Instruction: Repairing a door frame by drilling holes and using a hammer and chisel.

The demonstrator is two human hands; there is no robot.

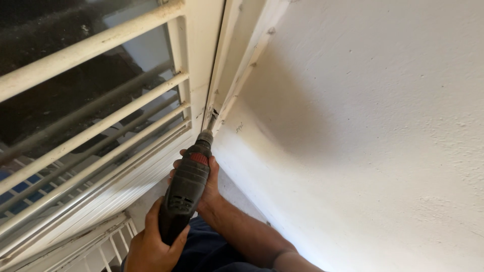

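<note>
Power drill point(185, 194), dark body with a red band near the front, held in both hands and pointed up into the corner where the white window frame point(201, 60) meets the white plastered wall point(363, 126). Left hand point(151, 244) at the bottom of the view, fingers clamped around the rear grip of the drill. Right hand point(207, 184) further up, wrapped around the drill's body from behind, fingers closed on it just below the red band; forearm runs down and to the right. Chuck point(204, 136) sits right at the frame's edge strip, the bit tip touching or entering the strip — contact point too small to tell exactly. White horizontal window bars point(96, 128) fill the left side, dark glass behind them. A small dark mark on the wall just right of the chuck. Dark blue trousers point(212, 249) visible between the arms at the bottom.
</note>
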